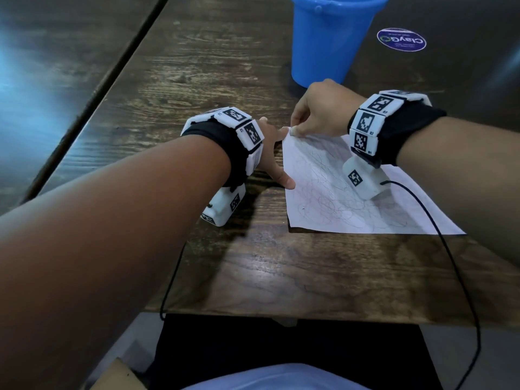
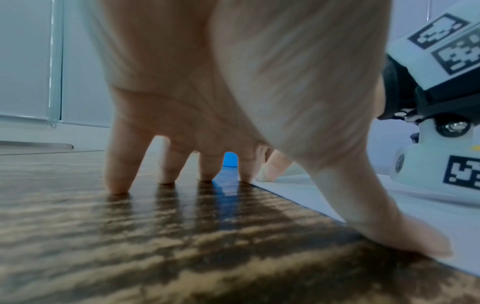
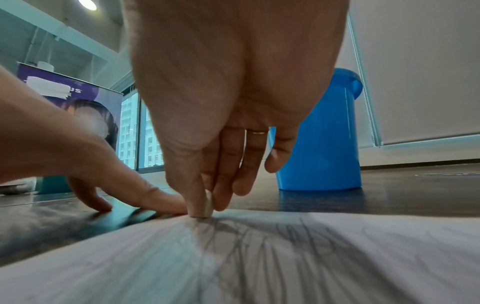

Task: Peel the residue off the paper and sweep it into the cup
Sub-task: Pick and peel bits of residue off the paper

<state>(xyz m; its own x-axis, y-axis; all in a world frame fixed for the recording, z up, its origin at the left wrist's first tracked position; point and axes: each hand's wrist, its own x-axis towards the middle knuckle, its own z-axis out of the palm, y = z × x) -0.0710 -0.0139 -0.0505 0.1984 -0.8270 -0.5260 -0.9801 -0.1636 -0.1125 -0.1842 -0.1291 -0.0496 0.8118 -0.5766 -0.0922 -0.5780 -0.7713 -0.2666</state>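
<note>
A white paper [image 1: 351, 198] covered in pencil scribbles lies on the dark wooden table [image 1: 225, 66]. My right hand [image 1: 295, 129] is at its far left corner, where thumb and forefinger pinch a small white lump [image 1: 292, 132] against the sheet. The right wrist view shows the white lump [image 3: 207, 203] touching the paper [image 3: 259, 257]. My left hand [image 1: 274, 156] is spread flat, its thumb [image 2: 389, 226] pressing the paper's left edge and its fingers [image 2: 166, 164] standing on bare wood. A blue cup [image 1: 329, 43] stands upright just beyond my right hand.
A round purple sticker [image 1: 401, 39] sits on the table to the right of the cup. A dark seam [image 1: 92, 99] runs between tabletops on the left. Black cables [image 1: 461, 277] hang from both wrist cameras over the near table edge [image 1: 281, 316].
</note>
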